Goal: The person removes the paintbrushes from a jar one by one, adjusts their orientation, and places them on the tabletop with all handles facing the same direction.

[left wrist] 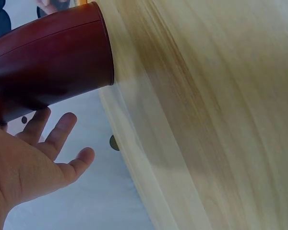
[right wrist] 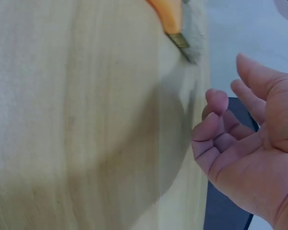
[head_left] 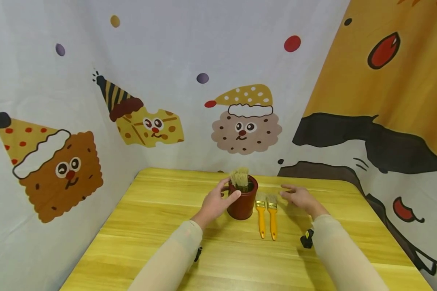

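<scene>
Only by the head view are bristles (head_left: 239,178) shown in the mug (head_left: 241,207), touched at left by the loosely spread left hand (head_left: 215,202); the half-curled right hand (head_left: 301,198) is empty.

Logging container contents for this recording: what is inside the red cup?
Pale brush bristles stick up out of the red cup. What lies lower inside is hidden by its wall, so the number of brushes cannot be told.

Bright, even light fills the head view, its edges stretched by wide-angle distortion. In the right wrist view, a soft shadow crosses the middle of the table (right wrist: 38,105); the brush (right wrist: 169,15) at top is blurred.
</scene>
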`<state>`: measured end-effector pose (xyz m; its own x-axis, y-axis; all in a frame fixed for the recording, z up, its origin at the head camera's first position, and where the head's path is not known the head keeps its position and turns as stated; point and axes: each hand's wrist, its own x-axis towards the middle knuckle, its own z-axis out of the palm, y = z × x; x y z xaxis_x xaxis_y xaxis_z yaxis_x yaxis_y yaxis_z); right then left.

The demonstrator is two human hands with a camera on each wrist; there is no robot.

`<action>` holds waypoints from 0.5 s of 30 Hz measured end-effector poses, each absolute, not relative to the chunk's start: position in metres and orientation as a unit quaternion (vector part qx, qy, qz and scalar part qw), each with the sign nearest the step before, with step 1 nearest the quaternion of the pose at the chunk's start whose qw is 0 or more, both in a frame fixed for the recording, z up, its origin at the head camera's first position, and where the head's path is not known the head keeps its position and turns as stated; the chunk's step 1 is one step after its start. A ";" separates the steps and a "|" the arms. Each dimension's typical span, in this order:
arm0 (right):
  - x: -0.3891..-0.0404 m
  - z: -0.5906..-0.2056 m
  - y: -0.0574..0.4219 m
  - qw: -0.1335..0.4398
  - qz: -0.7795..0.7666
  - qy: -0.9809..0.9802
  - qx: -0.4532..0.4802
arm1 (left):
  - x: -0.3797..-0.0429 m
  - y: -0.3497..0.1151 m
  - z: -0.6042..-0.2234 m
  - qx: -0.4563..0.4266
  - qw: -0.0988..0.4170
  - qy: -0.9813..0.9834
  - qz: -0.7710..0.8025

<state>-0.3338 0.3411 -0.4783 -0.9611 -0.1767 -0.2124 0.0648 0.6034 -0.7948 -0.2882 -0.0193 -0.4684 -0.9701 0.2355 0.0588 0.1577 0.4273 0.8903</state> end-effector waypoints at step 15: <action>-0.325 -0.429 0.305 0.048 -0.459 0.880 -0.111 | -0.287 -0.019 -0.467 0.116 0.046 0.840 0.528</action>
